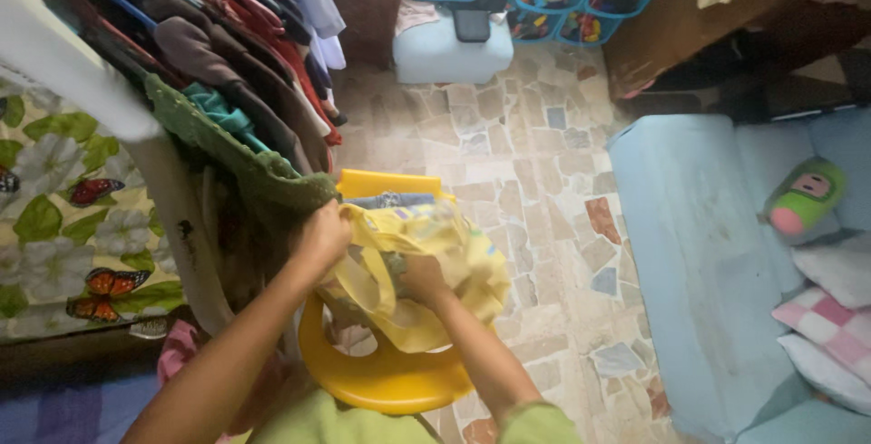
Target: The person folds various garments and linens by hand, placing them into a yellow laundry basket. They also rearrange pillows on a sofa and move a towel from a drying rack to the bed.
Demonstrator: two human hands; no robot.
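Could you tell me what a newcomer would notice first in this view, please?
At the centre, the left hand and right hand grip a pale yellow garment above a yellow plastic chair. Left hangs a crowded clothes rack; right lies a light blue mattress with pillows.

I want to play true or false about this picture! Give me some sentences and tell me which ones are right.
1. Both hands hold a yellow cloth bag. True: the left hand and right hand grip it.
2. The chair under the bag is blue. False: it is yellow.
3. Clothes hang on a rack on the left. True.
4. The floor is carpet. False: it is stone pieces.
5. A green and pink plush toy lies on the light blue sofa. True.
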